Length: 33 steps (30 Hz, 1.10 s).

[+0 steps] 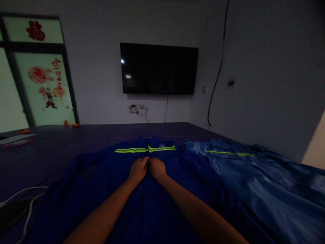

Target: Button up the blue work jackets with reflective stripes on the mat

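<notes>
A dark blue work jacket [106, 189] with yellow-green reflective stripes lies spread flat on the dark table [63, 142] in front of me. My left hand [138, 168] and my right hand [157, 167] meet at the jacket's front opening, just below the stripes. Both hands have their fingers curled and pinched on the fabric edges at the middle. What exactly sits between the fingertips is too dark to make out. Both forearms stretch over the jacket's lower part.
A second, lighter blue jacket [254, 176] with a reflective stripe lies to the right, overlapping the first. White cables [25, 196] lie at the left front edge. A black wall-mounted screen [158, 69] hangs ahead. Papers [17, 139] lie at the far left.
</notes>
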Available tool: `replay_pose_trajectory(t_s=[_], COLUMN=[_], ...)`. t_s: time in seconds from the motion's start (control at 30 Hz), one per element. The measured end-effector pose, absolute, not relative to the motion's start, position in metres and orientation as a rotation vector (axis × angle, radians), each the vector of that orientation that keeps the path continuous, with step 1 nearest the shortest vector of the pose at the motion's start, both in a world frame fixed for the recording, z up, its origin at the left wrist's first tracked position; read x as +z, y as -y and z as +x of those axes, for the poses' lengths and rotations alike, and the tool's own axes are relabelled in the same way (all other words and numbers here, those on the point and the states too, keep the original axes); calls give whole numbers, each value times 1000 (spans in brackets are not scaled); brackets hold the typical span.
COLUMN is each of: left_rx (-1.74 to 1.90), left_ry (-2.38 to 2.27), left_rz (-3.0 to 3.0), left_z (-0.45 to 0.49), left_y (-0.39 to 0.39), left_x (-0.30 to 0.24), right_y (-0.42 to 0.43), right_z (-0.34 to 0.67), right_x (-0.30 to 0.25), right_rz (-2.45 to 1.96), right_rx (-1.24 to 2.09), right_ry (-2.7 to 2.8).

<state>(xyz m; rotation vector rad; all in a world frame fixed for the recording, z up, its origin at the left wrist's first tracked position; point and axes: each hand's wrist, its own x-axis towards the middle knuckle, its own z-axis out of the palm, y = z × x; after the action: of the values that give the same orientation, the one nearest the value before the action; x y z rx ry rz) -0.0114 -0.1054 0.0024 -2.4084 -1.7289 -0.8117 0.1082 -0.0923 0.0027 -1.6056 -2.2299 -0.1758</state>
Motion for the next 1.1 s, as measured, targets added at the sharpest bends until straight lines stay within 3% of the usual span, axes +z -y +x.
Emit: replay_pose_trajectory(t_s=[0.4, 0.7, 1.1], left_rx=[-835, -552, -479], left_ry=[1720, 1737, 1773], left_rz=[-2335, -2253, -2247], left_z=[-11, -11, -9], left_y=[104, 105, 109], left_x=[-1, 1, 5], right_y=[90, 88, 88], right_z=[107, 106, 106], right_x=[0, -2, -4], right_rz=[-1612, -1596, -1565], right_rx=[-189, -211, -210], right_ry=[2203, 2200, 2182])
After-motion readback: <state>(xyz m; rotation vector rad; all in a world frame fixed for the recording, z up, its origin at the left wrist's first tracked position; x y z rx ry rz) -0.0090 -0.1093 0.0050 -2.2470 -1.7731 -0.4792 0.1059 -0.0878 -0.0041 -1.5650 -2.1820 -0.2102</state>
